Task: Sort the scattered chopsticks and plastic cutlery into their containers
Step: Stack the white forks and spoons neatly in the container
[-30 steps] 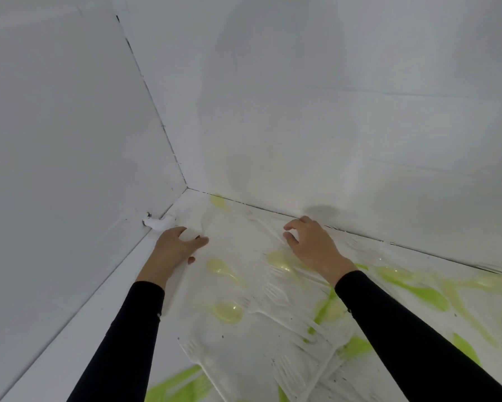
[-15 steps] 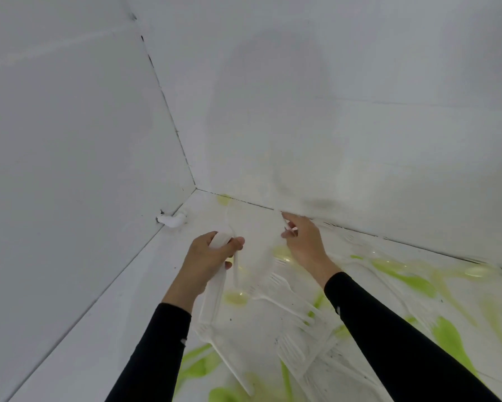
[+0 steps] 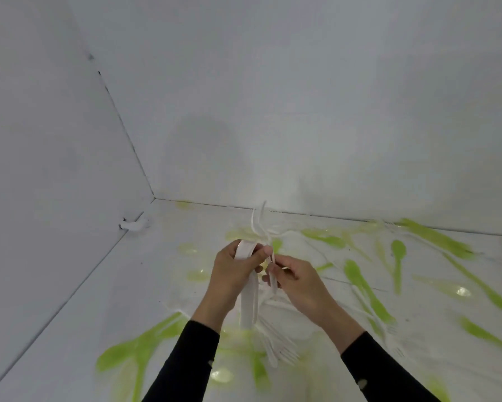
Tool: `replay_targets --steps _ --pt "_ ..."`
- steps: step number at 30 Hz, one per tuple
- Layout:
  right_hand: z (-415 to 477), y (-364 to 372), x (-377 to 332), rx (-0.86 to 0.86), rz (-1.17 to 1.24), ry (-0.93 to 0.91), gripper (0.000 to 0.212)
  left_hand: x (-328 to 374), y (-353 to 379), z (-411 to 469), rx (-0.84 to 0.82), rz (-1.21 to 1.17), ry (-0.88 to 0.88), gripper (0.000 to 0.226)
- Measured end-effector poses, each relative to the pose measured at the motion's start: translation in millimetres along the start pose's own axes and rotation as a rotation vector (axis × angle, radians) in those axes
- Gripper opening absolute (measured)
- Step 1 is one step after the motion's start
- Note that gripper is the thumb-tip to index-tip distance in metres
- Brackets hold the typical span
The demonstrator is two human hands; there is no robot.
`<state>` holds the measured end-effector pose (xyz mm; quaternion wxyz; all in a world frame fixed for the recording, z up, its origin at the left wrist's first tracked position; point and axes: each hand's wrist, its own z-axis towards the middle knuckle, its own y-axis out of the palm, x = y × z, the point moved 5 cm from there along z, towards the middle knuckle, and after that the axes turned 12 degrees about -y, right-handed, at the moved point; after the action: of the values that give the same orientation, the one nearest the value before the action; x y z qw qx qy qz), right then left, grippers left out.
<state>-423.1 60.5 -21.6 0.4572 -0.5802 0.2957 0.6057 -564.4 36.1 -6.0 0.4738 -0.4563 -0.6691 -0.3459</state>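
Note:
My left hand [image 3: 234, 278] grips a small bundle of white plastic cutlery [image 3: 248, 303], handles hanging down toward me. My right hand [image 3: 299, 281] pinches another white piece [image 3: 258, 224] beside it, its thin end sticking up above the fingers. The two hands touch over the middle of the white surface. White forks [image 3: 281, 348] lie below the hands. Green spoons and forks [image 3: 362, 288] and clear yellowish spoons [image 3: 196, 275] are scattered around. No container is in view.
White walls meet in a corner [image 3: 154, 197] at the back left. A small white lump [image 3: 133, 224] sits at the foot of the left wall. More green cutlery [image 3: 139, 348] lies near left and along the right side [image 3: 438, 236].
Both hands lifted white cutlery off the surface and came together at the middle. The view has tilted and shifted right, showing more green cutlery.

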Motion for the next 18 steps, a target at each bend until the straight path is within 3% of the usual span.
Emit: replay_targets --steps 4,7,13,18 --pt "-41.1 -40.1 -3.3 0.002 -0.095 0.006 0.020 -1.3 23.4 -16.9 -0.005 -0.176 -0.008 0.040" --pt "-74.9 -65.2 -3.0 -0.088 -0.085 0.091 0.022 -3.3 50.3 -31.7 -0.030 -0.163 0.004 0.054" --pt "-131.9 -123.9 -7.2 -0.165 0.026 0.200 0.028 -16.9 113.5 -69.7 -0.150 -0.196 -0.049 0.045" --pt "-157.1 -160.3 -19.2 -0.063 0.135 0.204 0.024 -29.2 153.0 -98.4 -0.119 -0.274 -0.045 0.033"
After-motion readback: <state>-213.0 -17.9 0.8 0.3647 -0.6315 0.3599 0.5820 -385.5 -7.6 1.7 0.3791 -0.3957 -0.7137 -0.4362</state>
